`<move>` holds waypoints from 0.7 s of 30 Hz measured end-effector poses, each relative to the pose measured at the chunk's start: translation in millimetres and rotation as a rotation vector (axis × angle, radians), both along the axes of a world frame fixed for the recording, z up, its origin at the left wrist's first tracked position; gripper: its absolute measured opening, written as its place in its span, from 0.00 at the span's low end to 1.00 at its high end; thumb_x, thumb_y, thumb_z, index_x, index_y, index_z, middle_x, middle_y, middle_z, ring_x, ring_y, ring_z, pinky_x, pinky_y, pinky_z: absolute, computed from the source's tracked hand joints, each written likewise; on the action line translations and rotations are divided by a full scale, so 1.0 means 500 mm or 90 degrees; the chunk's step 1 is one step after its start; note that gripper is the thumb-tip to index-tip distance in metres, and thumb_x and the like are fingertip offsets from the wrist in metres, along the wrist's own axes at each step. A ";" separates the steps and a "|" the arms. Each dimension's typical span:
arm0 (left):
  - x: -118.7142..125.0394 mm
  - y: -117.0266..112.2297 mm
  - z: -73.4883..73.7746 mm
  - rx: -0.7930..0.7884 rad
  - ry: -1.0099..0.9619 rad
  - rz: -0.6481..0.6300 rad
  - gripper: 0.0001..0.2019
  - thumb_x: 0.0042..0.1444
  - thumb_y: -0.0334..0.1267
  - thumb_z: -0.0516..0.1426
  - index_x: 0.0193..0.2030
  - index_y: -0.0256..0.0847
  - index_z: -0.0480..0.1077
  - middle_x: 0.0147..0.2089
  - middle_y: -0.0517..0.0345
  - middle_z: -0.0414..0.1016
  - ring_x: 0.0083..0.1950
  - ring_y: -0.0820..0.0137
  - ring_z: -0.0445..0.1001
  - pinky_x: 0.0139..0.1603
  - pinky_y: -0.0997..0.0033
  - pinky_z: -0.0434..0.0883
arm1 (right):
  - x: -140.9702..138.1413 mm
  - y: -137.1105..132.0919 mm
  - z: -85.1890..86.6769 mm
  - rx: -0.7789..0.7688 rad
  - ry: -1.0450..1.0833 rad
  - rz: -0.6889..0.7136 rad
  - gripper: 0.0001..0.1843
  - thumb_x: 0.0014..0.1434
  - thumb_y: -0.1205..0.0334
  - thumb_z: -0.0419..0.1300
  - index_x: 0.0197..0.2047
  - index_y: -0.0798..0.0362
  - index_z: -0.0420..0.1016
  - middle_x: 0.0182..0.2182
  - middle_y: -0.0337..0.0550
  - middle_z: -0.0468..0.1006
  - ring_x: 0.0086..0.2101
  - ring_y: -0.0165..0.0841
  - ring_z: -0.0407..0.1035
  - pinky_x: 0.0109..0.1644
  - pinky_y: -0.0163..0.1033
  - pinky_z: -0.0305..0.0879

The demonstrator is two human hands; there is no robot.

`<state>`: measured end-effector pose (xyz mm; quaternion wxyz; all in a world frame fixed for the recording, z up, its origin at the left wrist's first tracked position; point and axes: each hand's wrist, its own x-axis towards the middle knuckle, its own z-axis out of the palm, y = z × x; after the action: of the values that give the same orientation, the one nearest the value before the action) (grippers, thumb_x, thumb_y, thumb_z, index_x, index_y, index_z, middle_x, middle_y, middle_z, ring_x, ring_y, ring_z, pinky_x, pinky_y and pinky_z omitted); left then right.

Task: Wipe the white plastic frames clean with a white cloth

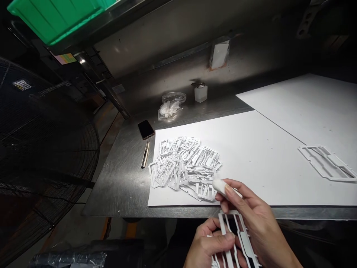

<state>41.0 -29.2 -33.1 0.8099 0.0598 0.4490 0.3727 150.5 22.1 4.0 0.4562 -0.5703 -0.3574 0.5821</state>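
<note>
My left hand point(209, 242) is closed around thin white plastic frames point(244, 238) with inner bars and small side tabs, held below the table's front edge. More white parts show under its fingers, partly cut off by the picture's bottom. Just above, my right hand point(248, 208) pinches a small, rounded white piece point(220, 186) between thumb and fingers. Whether that piece is a wad or a finger cover I cannot tell. Behind it, a heap of similar white frames point(184, 163) lies on a white sheet point(240, 137). One single frame point(329, 163) rests apart at the right.
On the metal table point(119, 178) are a cutter knife point(145, 154), a phone point(146, 129), a clear bag point(170, 108) with white contents and a small bottle point(200, 92). A large caged fan point(47, 163) stands left. A green bin point(58, 18) sits on the shelf overhead.
</note>
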 end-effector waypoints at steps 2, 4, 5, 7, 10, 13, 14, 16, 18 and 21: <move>0.008 -0.010 -0.002 0.081 0.151 0.014 0.27 0.36 0.51 0.70 0.41 0.35 0.75 0.29 0.53 0.75 0.26 0.70 0.71 0.30 0.71 0.67 | -0.014 0.001 0.003 -0.003 0.018 0.011 0.26 0.56 0.39 0.62 0.47 0.51 0.72 0.25 0.41 0.74 0.28 0.33 0.69 0.26 0.30 0.68; 0.008 -0.018 0.004 0.172 0.292 0.001 0.27 0.45 0.57 0.64 0.43 0.35 0.77 0.36 0.50 0.77 0.37 0.65 0.72 0.43 0.68 0.68 | -0.027 -0.004 0.004 -0.005 0.019 0.005 0.26 0.56 0.39 0.63 0.47 0.51 0.72 0.24 0.39 0.73 0.25 0.29 0.65 0.24 0.26 0.64; 0.006 -0.020 0.010 0.202 0.318 -0.027 0.29 0.47 0.61 0.61 0.42 0.35 0.78 0.36 0.49 0.77 0.39 0.64 0.71 0.45 0.67 0.67 | -0.032 -0.007 0.005 -0.007 0.016 0.000 0.26 0.56 0.39 0.64 0.47 0.51 0.71 0.25 0.38 0.73 0.24 0.27 0.63 0.24 0.25 0.62; -0.004 -0.021 0.024 0.226 0.270 -0.102 0.33 0.47 0.66 0.57 0.39 0.33 0.79 0.30 0.50 0.75 0.35 0.64 0.70 0.41 0.66 0.67 | -0.040 -0.010 0.009 -0.015 0.017 0.003 0.25 0.56 0.40 0.64 0.47 0.51 0.72 0.25 0.38 0.74 0.24 0.26 0.62 0.27 0.25 0.63; -0.022 -0.019 0.034 0.169 0.082 -0.148 0.37 0.44 0.68 0.58 0.43 0.31 0.77 0.27 0.50 0.74 0.28 0.67 0.70 0.31 0.69 0.66 | -0.029 -0.007 0.015 -0.027 0.039 0.019 0.24 0.58 0.40 0.62 0.46 0.51 0.73 0.31 0.42 0.77 0.32 0.32 0.71 0.35 0.29 0.70; -0.029 -0.023 0.017 0.077 -0.119 -0.061 0.38 0.47 0.66 0.56 0.52 0.32 0.73 0.33 0.44 0.78 0.30 0.61 0.77 0.28 0.70 0.68 | 0.016 -0.005 0.009 -0.020 0.010 -0.013 0.25 0.56 0.39 0.63 0.48 0.48 0.72 0.34 0.41 0.78 0.37 0.34 0.73 0.37 0.28 0.71; -0.028 -0.026 0.006 0.063 -0.167 -0.028 0.38 0.47 0.66 0.56 0.53 0.32 0.73 0.33 0.44 0.79 0.30 0.61 0.78 0.27 0.70 0.68 | 0.034 -0.007 0.004 -0.013 -0.032 -0.021 0.26 0.54 0.39 0.64 0.48 0.48 0.72 0.29 0.39 0.77 0.34 0.34 0.73 0.33 0.27 0.70; -0.021 -0.032 -0.016 0.045 -0.215 0.029 0.37 0.47 0.64 0.57 0.51 0.31 0.74 0.31 0.46 0.79 0.27 0.64 0.78 0.24 0.73 0.68 | 0.063 -0.018 -0.007 0.016 -0.156 0.002 0.26 0.51 0.39 0.66 0.46 0.48 0.75 0.20 0.36 0.73 0.25 0.32 0.70 0.24 0.26 0.67; -0.011 -0.036 -0.032 0.011 -0.215 0.055 0.35 0.43 0.63 0.59 0.46 0.31 0.77 0.28 0.49 0.78 0.24 0.66 0.77 0.21 0.75 0.66 | 0.076 -0.034 -0.015 0.057 -0.269 0.047 0.23 0.52 0.39 0.64 0.42 0.48 0.77 0.21 0.37 0.74 0.22 0.32 0.70 0.22 0.28 0.67; -0.005 -0.036 -0.034 -0.032 -0.156 0.014 0.36 0.40 0.66 0.57 0.33 0.27 0.79 0.23 0.47 0.76 0.19 0.69 0.73 0.19 0.76 0.65 | 0.074 -0.059 -0.020 0.082 -0.346 0.028 0.22 0.54 0.38 0.60 0.37 0.48 0.80 0.26 0.39 0.78 0.26 0.36 0.73 0.28 0.31 0.72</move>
<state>38.7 -47.2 -50.0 0.8558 -0.0109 0.3566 0.3746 187.4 -7.3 -5.8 0.3659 -0.6676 -0.5152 0.3937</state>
